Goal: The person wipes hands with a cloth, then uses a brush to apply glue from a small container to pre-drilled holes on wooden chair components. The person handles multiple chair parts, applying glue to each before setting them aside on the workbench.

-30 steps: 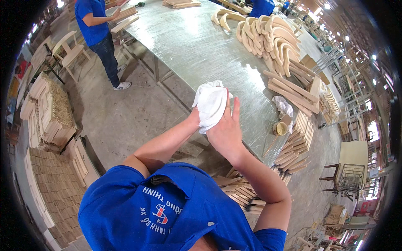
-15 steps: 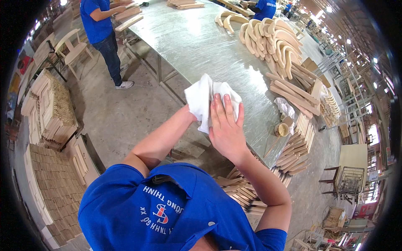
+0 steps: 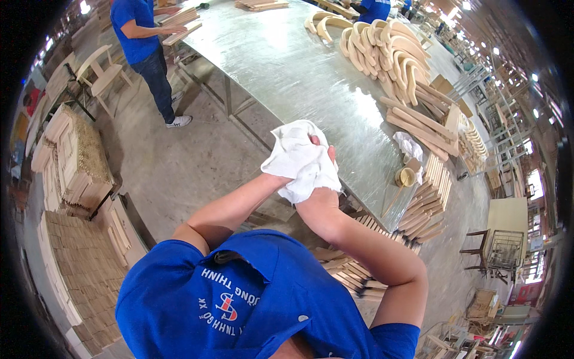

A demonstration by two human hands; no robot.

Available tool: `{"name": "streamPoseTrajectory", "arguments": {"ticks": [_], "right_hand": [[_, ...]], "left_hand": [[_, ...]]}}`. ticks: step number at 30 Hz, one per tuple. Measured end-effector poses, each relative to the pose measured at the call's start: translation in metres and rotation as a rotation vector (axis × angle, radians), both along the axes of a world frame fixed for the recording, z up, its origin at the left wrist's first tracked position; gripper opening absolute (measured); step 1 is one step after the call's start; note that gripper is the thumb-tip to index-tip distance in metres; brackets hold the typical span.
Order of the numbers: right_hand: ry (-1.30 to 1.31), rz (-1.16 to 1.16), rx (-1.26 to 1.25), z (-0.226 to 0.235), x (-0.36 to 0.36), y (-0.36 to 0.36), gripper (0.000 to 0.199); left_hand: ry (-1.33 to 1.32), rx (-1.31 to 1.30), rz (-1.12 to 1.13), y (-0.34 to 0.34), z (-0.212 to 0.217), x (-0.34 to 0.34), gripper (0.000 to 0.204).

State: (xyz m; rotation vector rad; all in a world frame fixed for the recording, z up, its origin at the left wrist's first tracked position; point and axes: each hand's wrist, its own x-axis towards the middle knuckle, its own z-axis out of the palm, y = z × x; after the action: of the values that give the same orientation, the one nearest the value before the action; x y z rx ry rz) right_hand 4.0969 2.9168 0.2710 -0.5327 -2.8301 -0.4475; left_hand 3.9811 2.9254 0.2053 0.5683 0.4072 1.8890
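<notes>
A crumpled white cloth (image 3: 302, 158) is bunched between my two hands above the near end of a metal-topped table (image 3: 287, 78). My left hand (image 3: 278, 181) goes in under the cloth from the left and supports it; its fingers are covered. From the lower right, my right hand (image 3: 319, 203) grips the same cloth, which drapes over most of it. A few fingertips poke out at the cloth's upper right edge.
Curved wooden parts (image 3: 388, 54) and straight wooden pieces (image 3: 421, 125) lie along the table's right side. Near its corner are a small cup (image 3: 405, 177) and a crumpled white rag (image 3: 408, 145). Stacked wood (image 3: 78, 158) stands left. A co-worker (image 3: 140, 36) handles boards far left.
My right hand, earlier lying flat on top of the cloth with fingers stretched, is now mostly covered by it. The cloth is bunched closer. The co-worker's hand has shifted over the boards.
</notes>
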Motion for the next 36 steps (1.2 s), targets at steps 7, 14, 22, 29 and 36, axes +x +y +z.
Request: {"name": "streamPoseTrajectory", "arguments": {"ticks": [7, 14, 22, 29, 36], "right_hand": [[-0.4, -0.069, 0.169, -0.004, 0.005, -0.005, 0.059], [-0.432, -0.052, 0.187, 0.021, 0.011, -0.008, 0.061], [-0.474, -0.088, 0.25, 0.021, 0.012, -0.008, 0.055], [-0.457, -0.047, 0.162, 0.026, 0.009, 0.004, 0.057], [-0.052, -0.045, 0.082, 0.03, 0.019, 0.012, 0.062]], "left_hand": [[0.181, -0.269, 0.263, -0.006, 0.026, 0.007, 0.011], [0.742, -0.42, 0.167, -0.012, 0.047, 0.004, 0.019], [0.87, -0.252, 0.462, -0.007, 0.039, 0.012, 0.017], [-0.117, -0.224, -0.136, -0.008, 0.038, 0.003, 0.018], [0.534, -0.128, 0.062, -0.007, 0.075, 0.01, 0.014]]}}
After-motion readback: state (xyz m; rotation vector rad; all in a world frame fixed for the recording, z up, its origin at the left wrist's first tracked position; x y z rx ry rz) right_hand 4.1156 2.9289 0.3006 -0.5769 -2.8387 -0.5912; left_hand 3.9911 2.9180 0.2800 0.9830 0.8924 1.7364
